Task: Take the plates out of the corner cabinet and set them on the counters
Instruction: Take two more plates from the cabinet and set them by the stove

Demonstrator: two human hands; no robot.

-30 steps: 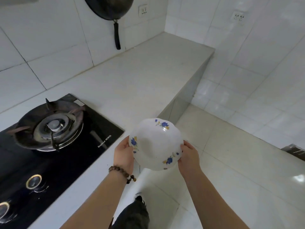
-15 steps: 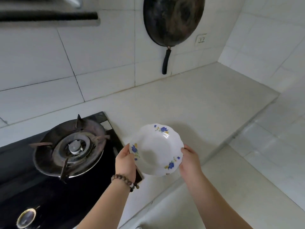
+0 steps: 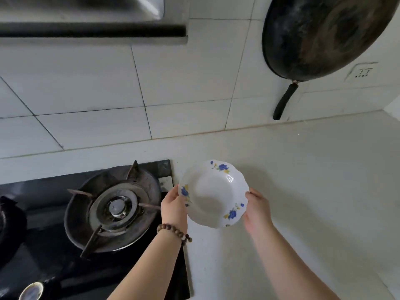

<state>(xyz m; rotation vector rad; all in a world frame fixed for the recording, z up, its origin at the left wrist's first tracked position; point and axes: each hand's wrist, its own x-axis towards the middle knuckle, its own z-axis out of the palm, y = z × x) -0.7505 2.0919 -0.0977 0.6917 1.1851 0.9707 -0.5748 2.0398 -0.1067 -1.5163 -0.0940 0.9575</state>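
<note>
White tiles (image 3: 86, 83) covered the wall behind a pale counter (image 3: 313, 191) in the head view. A black gas hob (image 3: 65, 267) was set into the counter's left part, with a round burner (image 3: 114, 207) under a dark pan support. A grey range hood (image 3: 93, 29) jutted out above the hob. Further right, a large dark wok (image 3: 320, 33) hung flat against the tiles with its black handle pointing down, and a white socket (image 3: 361, 71) sat just beside the wok's lower right edge.

Both hands held one white plate (image 3: 213, 191) with a scalloped rim and blue flower sprigs. It was over the counter, just right of the hob's corner, hollow side up and tipped a little toward the camera. Whether its underside touched the counter could not be told. The left hand (image 3: 174, 205), with a brown bead bracelet (image 3: 175, 231) on its wrist, gripped the plate's left rim with the thumb on top. The right hand (image 3: 257, 211) gripped the right rim the same way, its fingers hidden beneath the plate.
</note>
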